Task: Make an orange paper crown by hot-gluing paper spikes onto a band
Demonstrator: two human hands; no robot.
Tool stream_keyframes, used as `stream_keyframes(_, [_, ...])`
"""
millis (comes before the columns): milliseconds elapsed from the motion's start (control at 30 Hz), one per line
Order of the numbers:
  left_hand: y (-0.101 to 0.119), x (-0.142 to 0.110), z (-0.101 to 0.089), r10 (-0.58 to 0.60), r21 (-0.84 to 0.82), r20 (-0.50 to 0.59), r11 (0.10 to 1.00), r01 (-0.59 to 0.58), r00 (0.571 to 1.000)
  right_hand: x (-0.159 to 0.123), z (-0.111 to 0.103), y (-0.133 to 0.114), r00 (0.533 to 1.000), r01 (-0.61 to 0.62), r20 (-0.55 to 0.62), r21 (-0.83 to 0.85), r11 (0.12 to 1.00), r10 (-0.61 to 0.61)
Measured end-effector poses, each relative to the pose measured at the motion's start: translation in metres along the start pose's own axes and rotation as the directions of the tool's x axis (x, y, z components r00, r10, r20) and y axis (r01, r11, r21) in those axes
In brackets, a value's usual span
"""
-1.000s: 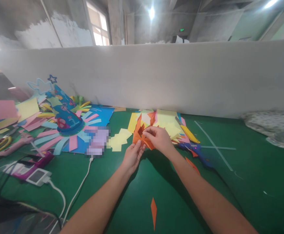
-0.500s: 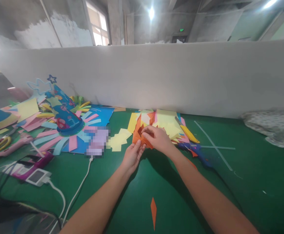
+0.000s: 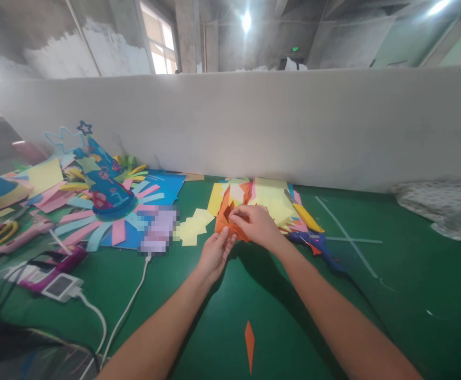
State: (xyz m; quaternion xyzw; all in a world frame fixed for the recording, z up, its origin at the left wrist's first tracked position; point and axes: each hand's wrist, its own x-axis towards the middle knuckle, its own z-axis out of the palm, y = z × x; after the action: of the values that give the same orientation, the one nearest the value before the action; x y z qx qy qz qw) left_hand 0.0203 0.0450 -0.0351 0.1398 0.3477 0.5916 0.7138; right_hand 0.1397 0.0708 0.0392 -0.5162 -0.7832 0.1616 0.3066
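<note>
An orange paper crown (image 3: 221, 224) with pointed tips is held up above the table between my two hands. My left hand (image 3: 217, 252) pinches its lower edge, thumb in front. My right hand (image 3: 254, 221) is closed at the crown's near side, fingertips pressed together against the orange points and covering part of them. Whether a small piece is between those fingertips I cannot tell. A loose orange diamond-shaped piece (image 3: 249, 345) lies on the green table (image 3: 286, 332), close to me. Right of my right hand rests a blue glue gun (image 3: 327, 253) with its cord.
Coloured sheets (image 3: 272, 192) and a yellow utility knife (image 3: 308, 217) lie behind my hands. To the left stand a blue cone hat (image 3: 109, 192) with paper strips, a phone (image 3: 160, 229) on a white cable, and a power strip (image 3: 52, 279). A white partition (image 3: 254, 121) closes the back.
My right fingertips have shifted very slightly at the crown. An orange bit seen beside my right forearm earlier no longer shows. My left hand keeps its place.
</note>
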Motion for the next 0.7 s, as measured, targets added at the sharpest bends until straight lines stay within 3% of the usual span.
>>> stream_keyframes(700, [-0.0001,0.0035,-0.0038,0.029,-0.01,0.011,1.0,-0.029,1.0,0.0001,0.0015,-0.0024,1.0,0.012,0.013,0.028,1.0,-0.013])
